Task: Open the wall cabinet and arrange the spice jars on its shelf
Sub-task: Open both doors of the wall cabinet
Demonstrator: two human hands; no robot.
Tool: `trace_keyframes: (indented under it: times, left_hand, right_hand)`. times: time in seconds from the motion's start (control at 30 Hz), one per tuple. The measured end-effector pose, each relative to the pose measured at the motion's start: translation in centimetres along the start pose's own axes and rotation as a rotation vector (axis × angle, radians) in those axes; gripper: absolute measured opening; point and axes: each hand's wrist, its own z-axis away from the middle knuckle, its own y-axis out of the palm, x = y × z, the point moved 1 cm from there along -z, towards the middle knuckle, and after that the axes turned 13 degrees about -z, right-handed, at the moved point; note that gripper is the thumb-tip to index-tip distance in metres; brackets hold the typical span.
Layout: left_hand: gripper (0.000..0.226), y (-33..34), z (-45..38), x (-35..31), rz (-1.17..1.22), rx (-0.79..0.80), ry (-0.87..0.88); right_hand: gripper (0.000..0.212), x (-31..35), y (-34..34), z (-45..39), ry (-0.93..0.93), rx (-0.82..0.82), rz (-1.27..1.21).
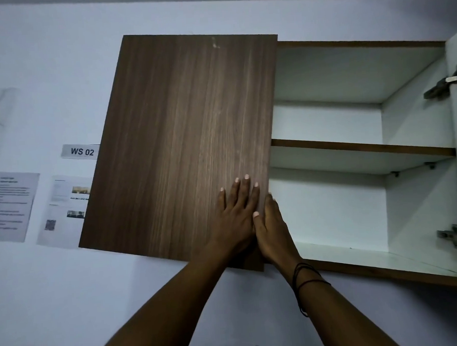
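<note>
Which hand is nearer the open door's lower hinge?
Right. The right hand sits at the closed door's free edge, toward the lower hinge; the left hand lies flat on that door, farther away.

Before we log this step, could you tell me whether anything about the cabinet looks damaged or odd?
Only small things stand out. The left door has a pale scuff near its top edge. No spice jars show on the visible shelves. The left hand lies flat on the door; the right hand is at its edge.
</note>
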Motion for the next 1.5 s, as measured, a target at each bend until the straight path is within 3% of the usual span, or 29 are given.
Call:
trace_keyframes:
  times: [0.33, 0.57, 0.7, 1.0, 1.17, 1.3, 1.4, 1.5]
  left_hand:
    - [0.074, 1.1, 0.1, 0.0, 0.004, -0.115, -0.021]
    - [0.068, -3.0, 2.4, 0.9, 0.108, -0.319, -0.006]
    - [0.072, -7.0, 4.5, 2.7, 0.229, -0.347, 0.072]
    - [0.076, -15.9, 10.3, 8.9, 0.478, -0.420, 0.126]
    - [0.075, -20.3, 13.6, 13.3, 0.621, -0.431, 0.102]
    - [0.065, -24.0, 16.1, 16.9, 0.780, -0.388, 0.004]
    - [0.063, -26.5, 17.8, 19.5, 0.859, -0.339, -0.073]
    - [0.061, -28.0, 19.4, 22.6, 0.865, -0.307, -0.154]
  right_hand:
    - [0.056, -0.2, 0.8, -0.9, 0.121, -0.091, -0.281]
    - [0.020, 3.3, -0.7, 2.3, -0.145, -0.266, -0.238]
    - [0.020, 6.8, -0.8, 4.6, -0.301, -0.315, -0.292]
    - [0.030, 15.7, 1.4, 9.7, -0.651, -0.253, -0.421]
    - [0.021, 20.9, 5.6, 11.5, -0.749, -0.252, -0.430]
    - [0.020, 25.0, 9.9, 12.7, -0.750, -0.230, -0.550]
    - [0.039, 28.2, 13.3, 13.8, -0.657, -0.077, -0.763]
    - [0.055, 30.8, 16.4, 14.9, -0.594, 0.012, -0.785]
